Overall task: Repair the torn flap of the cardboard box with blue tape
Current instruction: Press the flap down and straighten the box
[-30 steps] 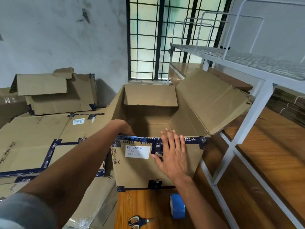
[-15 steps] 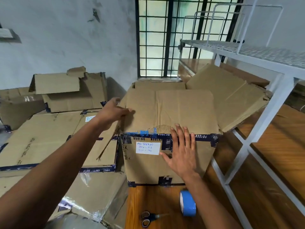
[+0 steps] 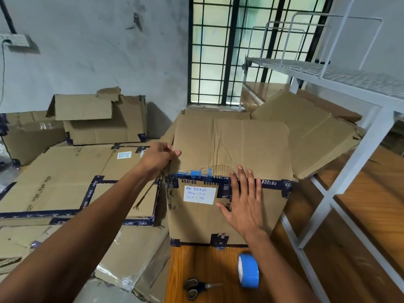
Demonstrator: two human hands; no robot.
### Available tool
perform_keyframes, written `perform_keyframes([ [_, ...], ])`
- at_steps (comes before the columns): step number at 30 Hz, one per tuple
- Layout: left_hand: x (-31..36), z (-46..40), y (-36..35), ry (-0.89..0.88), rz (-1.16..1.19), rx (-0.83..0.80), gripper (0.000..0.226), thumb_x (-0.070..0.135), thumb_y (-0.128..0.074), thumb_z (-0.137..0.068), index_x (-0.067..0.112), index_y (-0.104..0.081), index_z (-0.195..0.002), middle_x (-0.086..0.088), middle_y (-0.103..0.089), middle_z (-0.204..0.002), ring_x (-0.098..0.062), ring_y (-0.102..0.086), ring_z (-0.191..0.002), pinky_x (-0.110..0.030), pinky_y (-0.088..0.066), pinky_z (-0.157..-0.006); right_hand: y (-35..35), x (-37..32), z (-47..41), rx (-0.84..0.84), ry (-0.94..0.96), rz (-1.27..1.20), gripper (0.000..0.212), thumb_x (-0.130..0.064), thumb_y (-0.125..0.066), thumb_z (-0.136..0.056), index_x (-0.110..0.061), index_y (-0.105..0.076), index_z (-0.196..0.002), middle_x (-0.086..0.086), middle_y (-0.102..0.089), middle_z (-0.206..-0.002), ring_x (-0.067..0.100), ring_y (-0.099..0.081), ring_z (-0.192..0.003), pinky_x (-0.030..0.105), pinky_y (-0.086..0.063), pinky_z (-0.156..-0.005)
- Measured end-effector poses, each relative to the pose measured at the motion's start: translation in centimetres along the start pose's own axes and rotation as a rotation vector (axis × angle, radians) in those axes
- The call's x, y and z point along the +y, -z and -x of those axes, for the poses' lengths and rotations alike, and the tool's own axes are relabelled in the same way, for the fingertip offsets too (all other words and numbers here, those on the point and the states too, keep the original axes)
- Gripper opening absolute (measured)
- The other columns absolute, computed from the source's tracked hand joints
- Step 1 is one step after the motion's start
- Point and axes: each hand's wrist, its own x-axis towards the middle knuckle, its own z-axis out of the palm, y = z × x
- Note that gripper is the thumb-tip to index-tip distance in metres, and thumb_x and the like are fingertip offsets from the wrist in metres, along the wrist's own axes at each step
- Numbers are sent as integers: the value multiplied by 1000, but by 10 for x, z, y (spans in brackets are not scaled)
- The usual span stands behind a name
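With the left hand [image 3: 160, 154] gripping the flap [image 3: 229, 145] edge and the right hand [image 3: 244, 206] flat, fingers straight, on the box [image 3: 196, 221] front, align the tear squarely before reaching for the tape [image 3: 249, 271] below the box.

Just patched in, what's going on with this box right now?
A person is working on the torn flap of the cardboard box. The left hand grips the flap's left edge, folded over the top, while the right hand presses flat on the box front. The tear along the fold shows only a bit of blue tape. The blue tape roll and scissors lie untouched on the wooden surface in front.
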Motion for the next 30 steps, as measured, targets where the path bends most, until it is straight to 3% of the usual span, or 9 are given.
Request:
perform_keyframes([
  [5,0,2,5,0,-66,-29,23,23,-71,-103,2,-66,-109,-14,-71,-101,-27,-69,-90,-32,-57,-62,1,-1,3,-5,8,16,116,-78,-53,-91,-13,4,-169,14,12,-177,37,7,-164,61,-11,-130],
  [9,2,2,1,42,24,-22,17,23,-70,-104,9,-62,-99,-11,-67,-93,-24,-65,-82,-30,-54,-53,2,-2,2,-6,-2,6,117,-77,-54,-90,-13,3,-169,14,11,-177,37,6,-164,61,-10,-130],
  [14,1,-2,3,44,-5,-38,15,24,-69,-104,10,-64,-101,-13,-67,-98,-27,-65,-89,-36,-54,-63,4,-1,3,-28,12,29,116,-77,-52,-92,-14,8,-168,14,15,-177,37,9,-164,60,-9,-130],
  [18,0,-2,-3,55,25,15,16,24,-69,-104,11,-63,-99,-12,-66,-94,-26,-64,-85,-34,-53,-56,4,-4,1,-20,-7,16,116,-78,-54,-90,-13,1,-169,14,11,-177,37,8,-164,60,-9,-130],
  [21,1,-1,0,55,4,-31,17,23,-68,-105,6,-64,-105,-14,-66,-96,-26,-63,-84,-34,-52,-59,3,-3,3,-8,2,26,116,-78,-54,-90,-13,-1,-169,14,10,-177,36,7,-164,60,-8,-130],
  [25,-2,-2,-1,62,69,7,16,20,-69,-104,9,-63,-94,-12,-66,-90,-23,-63,-78,-34,-52,-56,4,-5,1,11,-7,7,115,-81,-52,-89,-12,-7,-169,14,7,-178,37,3,-164,61,-10,-130],
  [30,-1,0,-2,62,51,-17,13,18,-66,-106,6,-62,-101,-15,-68,-93,-21,-65,-75,-24,-52,-47,6,-18,0,81,-36,-110,108,-85,-54,-85,-31,-13,-169,17,-4,-177,42,-3,-163,66,-12,-128],
])
